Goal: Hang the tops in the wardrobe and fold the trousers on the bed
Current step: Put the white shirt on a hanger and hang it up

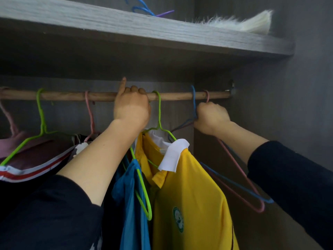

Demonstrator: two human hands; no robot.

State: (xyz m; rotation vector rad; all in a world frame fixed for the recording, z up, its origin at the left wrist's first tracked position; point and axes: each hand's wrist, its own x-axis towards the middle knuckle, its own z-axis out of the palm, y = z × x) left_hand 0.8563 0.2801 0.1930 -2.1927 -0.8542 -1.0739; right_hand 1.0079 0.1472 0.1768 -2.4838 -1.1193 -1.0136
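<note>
1. The left hand [132,107] curls over the round wooden wardrobe rod [72,96].
2. The right hand [211,117], at its 3 o'clock, grips blue and pink wire hangers [194,101].
3. The yellow white-collared shirt [189,195] hangs at 6 o'clock.

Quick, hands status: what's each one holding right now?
Left hand: closed, fingers curled over the wooden rod, index finger raised.
Right hand: closed, gripping the necks of two empty hangers, blue and pink.

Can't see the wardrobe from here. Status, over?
Left hand curled over the wooden rail. Right hand grips empty blue hanger and pink hanger near the rail's right end. Yellow polo shirt hung on green hanger between the hands. No obstruction seen.
</note>
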